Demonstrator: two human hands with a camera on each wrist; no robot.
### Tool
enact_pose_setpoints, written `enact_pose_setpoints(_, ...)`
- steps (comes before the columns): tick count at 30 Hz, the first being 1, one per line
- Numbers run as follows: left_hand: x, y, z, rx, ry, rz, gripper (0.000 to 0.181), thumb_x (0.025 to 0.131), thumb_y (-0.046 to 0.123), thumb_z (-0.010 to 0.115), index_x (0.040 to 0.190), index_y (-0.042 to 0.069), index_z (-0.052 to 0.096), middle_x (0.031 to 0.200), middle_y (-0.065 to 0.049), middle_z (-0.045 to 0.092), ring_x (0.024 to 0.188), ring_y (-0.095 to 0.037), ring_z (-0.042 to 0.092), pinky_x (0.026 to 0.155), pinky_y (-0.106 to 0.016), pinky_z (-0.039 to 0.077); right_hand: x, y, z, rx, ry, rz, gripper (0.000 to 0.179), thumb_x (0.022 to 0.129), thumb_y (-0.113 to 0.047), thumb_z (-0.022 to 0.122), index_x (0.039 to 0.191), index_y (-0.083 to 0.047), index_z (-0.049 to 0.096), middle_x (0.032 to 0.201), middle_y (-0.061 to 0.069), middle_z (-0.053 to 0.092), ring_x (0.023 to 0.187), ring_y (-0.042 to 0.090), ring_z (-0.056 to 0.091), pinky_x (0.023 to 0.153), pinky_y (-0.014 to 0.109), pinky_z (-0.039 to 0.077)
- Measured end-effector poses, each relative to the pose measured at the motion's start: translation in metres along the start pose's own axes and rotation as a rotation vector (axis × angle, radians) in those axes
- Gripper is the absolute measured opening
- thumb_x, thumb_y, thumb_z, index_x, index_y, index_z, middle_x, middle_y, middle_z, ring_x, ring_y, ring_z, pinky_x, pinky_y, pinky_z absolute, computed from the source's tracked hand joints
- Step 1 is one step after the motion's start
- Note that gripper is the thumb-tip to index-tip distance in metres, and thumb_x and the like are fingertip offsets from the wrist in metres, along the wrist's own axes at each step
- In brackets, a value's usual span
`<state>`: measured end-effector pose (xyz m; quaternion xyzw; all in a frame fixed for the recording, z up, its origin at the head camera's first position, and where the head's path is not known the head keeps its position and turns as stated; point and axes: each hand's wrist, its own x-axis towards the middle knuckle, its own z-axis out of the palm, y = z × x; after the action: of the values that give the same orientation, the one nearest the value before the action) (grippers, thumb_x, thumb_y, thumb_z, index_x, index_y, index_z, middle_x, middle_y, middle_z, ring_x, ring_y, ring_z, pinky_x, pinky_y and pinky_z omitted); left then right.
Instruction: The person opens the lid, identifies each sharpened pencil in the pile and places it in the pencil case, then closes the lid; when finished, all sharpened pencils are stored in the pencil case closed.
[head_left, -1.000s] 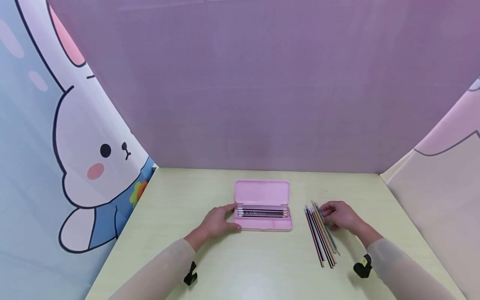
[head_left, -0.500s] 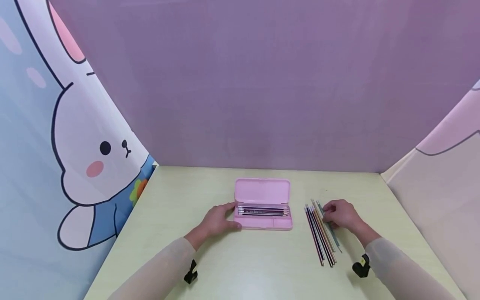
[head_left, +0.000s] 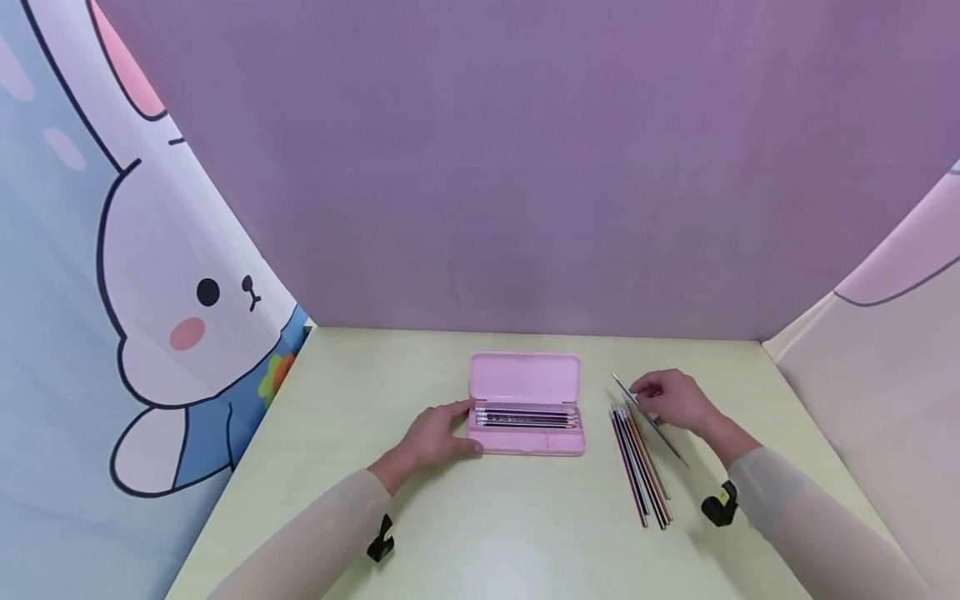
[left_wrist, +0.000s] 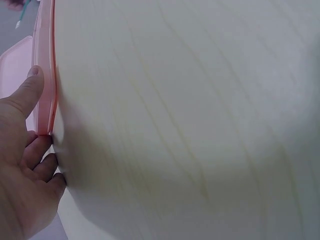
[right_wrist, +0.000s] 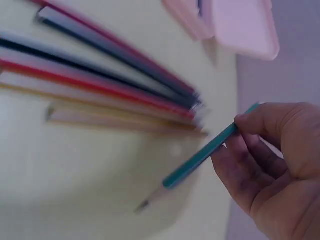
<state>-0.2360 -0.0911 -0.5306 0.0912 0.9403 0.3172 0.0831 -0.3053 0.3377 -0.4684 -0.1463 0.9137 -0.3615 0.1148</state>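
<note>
My right hand (head_left: 675, 402) pinches a teal pencil (right_wrist: 200, 156) between thumb and fingers. In the right wrist view its sharpened tip points down and to the left, over the tabletop. Beside it on the table lies a loose bundle of pencils (head_left: 643, 471), several of them, in dark, red and yellowish tones. A pink pencil case (head_left: 510, 445) lies with its lid raised toward the back. Several dark pencils (head_left: 525, 418) lie side by side in its rear compartment. My left hand (head_left: 429, 438) grips the case's left end, thumb along the front side, fingers at the end.
The pale wooden table (head_left: 420, 525) ends at a purple backdrop (head_left: 525, 208). A rabbit-print cloth (head_left: 165, 350) stands along the left side, and a pink and cream cloth (head_left: 892, 367) along the right.
My right hand has drawn the teal pencil away from the bundle and raised it, moving slightly toward the back. My left hand keeps its hold on the case.
</note>
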Motion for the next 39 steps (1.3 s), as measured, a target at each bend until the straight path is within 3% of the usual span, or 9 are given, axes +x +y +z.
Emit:
enact_pose_setpoints(9, 0.002, -0.001, 0.000, 0.000, -0.002, 0.000, 0.091, 0.080, 0.047, 0.086, 0.156, 0.019, 0.046, 0.154, -0.009, 0.054, 0.143, -0.037, 0.048, 0.118, -0.054, 0.040, 0.038, -0.054, 0.017, -0.074, -0.060, -0.155, 0.018, 0.095, -0.002, 0.068, 0.111, -0.004, 0.077, 0.098, 0.007, 0.076, 0.083, 0.017, 0.067, 0.071, 0.031, 0.059)
enact_pose_setpoints(13, 0.002, -0.001, -0.001, -0.015, -0.004, 0.003, 0.091, 0.080, 0.047, 0.086, 0.156, 0.018, 0.046, 0.154, -0.009, 0.053, 0.144, -0.036, 0.047, 0.119, -0.055, 0.039, 0.054, -0.075, 0.036, -0.066, -0.122, -0.248, 0.019, 0.093, 0.001, 0.069, 0.107, -0.007, 0.079, 0.101, 0.005, 0.076, 0.087, 0.015, 0.066, 0.077, 0.030, 0.059)
enact_pose_setpoints(18, 0.002, -0.002, -0.001, -0.016, -0.007, 0.006, 0.090, 0.081, 0.047, 0.086, 0.156, 0.018, 0.046, 0.154, -0.009, 0.053, 0.145, -0.036, 0.046, 0.120, -0.055, 0.038, 0.067, -0.096, 0.063, -0.040, -0.194, -0.289, 0.021, 0.093, 0.001, 0.070, 0.107, -0.010, 0.080, 0.104, 0.003, 0.076, 0.086, 0.014, 0.064, 0.077, 0.028, 0.058)
enact_pose_setpoints(25, 0.002, -0.002, -0.001, -0.012, -0.014, 0.012, 0.090, 0.080, 0.046, 0.086, 0.156, 0.018, 0.046, 0.153, -0.009, 0.054, 0.143, -0.035, 0.049, 0.118, -0.054, 0.041, 0.084, -0.104, 0.097, -0.064, -0.229, -0.367, 0.018, 0.092, -0.002, 0.073, 0.102, -0.014, 0.082, 0.100, -0.003, 0.078, 0.089, 0.008, 0.067, 0.082, 0.027, 0.059)
enact_pose_setpoints(32, 0.000, -0.003, -0.001, -0.006, -0.013, 0.021, 0.090, 0.080, 0.048, 0.085, 0.156, 0.018, 0.046, 0.152, -0.010, 0.055, 0.142, -0.036, 0.049, 0.118, -0.053, 0.041, 0.086, -0.105, 0.118, -0.017, -0.257, -0.303, 0.016, 0.092, -0.005, 0.076, 0.099, -0.018, 0.082, 0.097, -0.006, 0.078, 0.089, 0.008, 0.068, 0.084, 0.027, 0.060)
enact_pose_setpoints(39, -0.003, -0.004, -0.001, -0.006, -0.019, 0.027, 0.089, 0.081, 0.046, 0.085, 0.155, 0.016, 0.047, 0.152, -0.011, 0.055, 0.142, -0.036, 0.049, 0.118, -0.053, 0.041, 0.080, -0.106, 0.130, -0.097, -0.244, -0.309, 0.015, 0.090, -0.005, 0.077, 0.095, -0.018, 0.082, 0.093, -0.004, 0.078, 0.084, 0.007, 0.067, 0.082, 0.029, 0.060)
